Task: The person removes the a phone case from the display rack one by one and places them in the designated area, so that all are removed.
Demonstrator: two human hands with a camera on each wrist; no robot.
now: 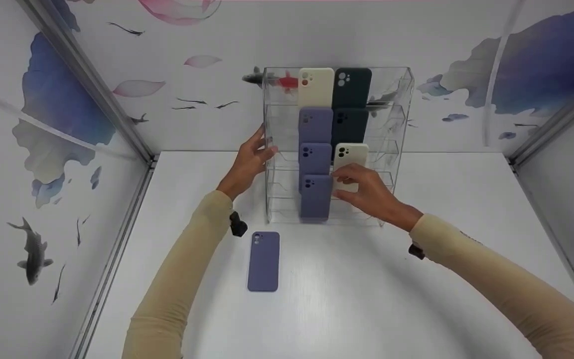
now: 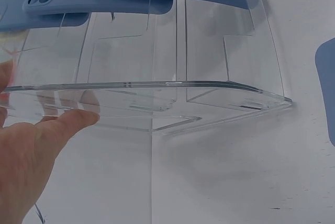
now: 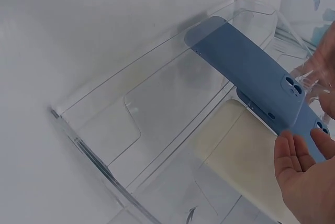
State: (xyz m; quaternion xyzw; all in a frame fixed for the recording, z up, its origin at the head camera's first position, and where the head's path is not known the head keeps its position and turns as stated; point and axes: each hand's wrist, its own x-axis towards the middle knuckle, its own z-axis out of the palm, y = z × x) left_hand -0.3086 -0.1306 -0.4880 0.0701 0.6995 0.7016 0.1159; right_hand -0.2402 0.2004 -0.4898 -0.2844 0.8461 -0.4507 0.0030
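Note:
A clear acrylic tiered rack (image 1: 284, 212) stands on the white table. My left hand (image 1: 249, 164) grips its left side panel, thumb and fingers on either side of the panel's edge. Close over a white phone case (image 1: 352, 152) on the rack's third tier from the top is my right hand (image 1: 371, 192). Its fingers (image 3: 290, 153) are loosely bent with nothing between them, right by the edge of the purple phone case (image 1: 315, 199) on the lowest occupied tier. In the head view, the right hand hides part of the white case.
Behind stand more purple cases (image 1: 315, 124), a cream case (image 1: 316, 89) and two dark green cases (image 1: 353, 87) on upper tiers. Another purple case (image 1: 263, 262) lies flat on the table before the rack. Printed panels (image 1: 207, 124) enclose the table at the back and sides.

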